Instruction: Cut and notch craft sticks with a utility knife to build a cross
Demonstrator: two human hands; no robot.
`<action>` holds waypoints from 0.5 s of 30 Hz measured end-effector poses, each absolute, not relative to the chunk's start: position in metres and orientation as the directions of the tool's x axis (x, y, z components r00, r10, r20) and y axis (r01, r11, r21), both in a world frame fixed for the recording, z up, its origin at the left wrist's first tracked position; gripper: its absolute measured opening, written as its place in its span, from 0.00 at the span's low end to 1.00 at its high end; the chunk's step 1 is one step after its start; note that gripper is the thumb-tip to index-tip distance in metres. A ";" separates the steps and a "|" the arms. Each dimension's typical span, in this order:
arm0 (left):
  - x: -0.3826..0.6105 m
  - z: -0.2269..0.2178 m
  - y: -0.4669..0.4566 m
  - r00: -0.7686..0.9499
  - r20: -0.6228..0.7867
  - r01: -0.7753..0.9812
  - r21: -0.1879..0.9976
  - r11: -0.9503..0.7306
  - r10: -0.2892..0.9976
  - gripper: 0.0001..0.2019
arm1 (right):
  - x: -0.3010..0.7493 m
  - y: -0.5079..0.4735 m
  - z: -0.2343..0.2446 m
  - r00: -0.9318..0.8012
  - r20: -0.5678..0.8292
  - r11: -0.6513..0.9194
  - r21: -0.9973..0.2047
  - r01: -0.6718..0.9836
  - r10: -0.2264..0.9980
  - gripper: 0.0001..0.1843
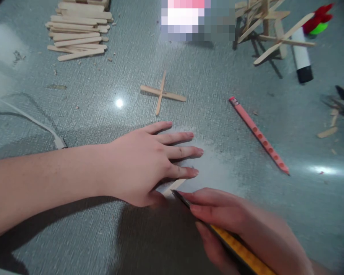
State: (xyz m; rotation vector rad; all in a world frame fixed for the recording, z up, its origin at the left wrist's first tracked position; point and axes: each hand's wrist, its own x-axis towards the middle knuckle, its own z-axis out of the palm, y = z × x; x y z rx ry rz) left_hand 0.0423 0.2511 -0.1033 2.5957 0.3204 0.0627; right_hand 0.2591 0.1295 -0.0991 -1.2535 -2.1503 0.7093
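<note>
My left hand lies flat on the grey table, fingers stretched out, pressing down a wooden craft stick that shows only under the thumb and little finger. Gripped in the closed fingers of my right hand is a yellow utility knife, with its dark blade tip touching the stick's exposed end. Two sticks glued into a cross lie just beyond my left fingers.
A pile of craft sticks sits at the back left. A stick structure and a white glue tube stand at the back right. A pink pencil lies right of my hands. A white cable runs at the left.
</note>
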 end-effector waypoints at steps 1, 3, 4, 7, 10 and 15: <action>0.043 -0.103 0.251 0.971 -0.024 0.218 0.500 -0.838 0.239 0.35 | 0.259 0.128 -0.098 -0.408 0.175 0.407 -0.688 0.601 0.896 0.11; 0.043 -0.103 0.251 0.970 -0.037 0.227 0.496 -0.838 0.241 0.34 | 0.259 0.126 -0.096 -0.398 0.143 0.375 -0.708 0.598 0.906 0.08; 0.043 -0.102 0.251 0.969 -0.047 0.234 0.495 -0.837 0.243 0.34 | 0.260 0.125 -0.095 -0.398 0.138 0.370 -0.714 0.595 0.907 0.06; 0.044 -0.102 0.251 0.967 -0.063 0.245 0.489 -0.837 0.246 0.34 | 0.262 0.124 -0.094 -0.424 0.126 0.376 -0.722 0.581 0.897 0.05; 0.044 -0.102 0.252 0.968 -0.070 0.246 0.482 -0.841 0.243 0.34 | 0.259 0.127 -0.092 -0.419 0.140 0.382 -0.722 0.577 0.897 0.07; 0.044 -0.102 0.251 0.969 -0.072 0.242 0.488 -0.838 0.237 0.35 | 0.255 0.133 -0.091 -0.334 0.161 0.338 -0.740 0.582 0.928 0.07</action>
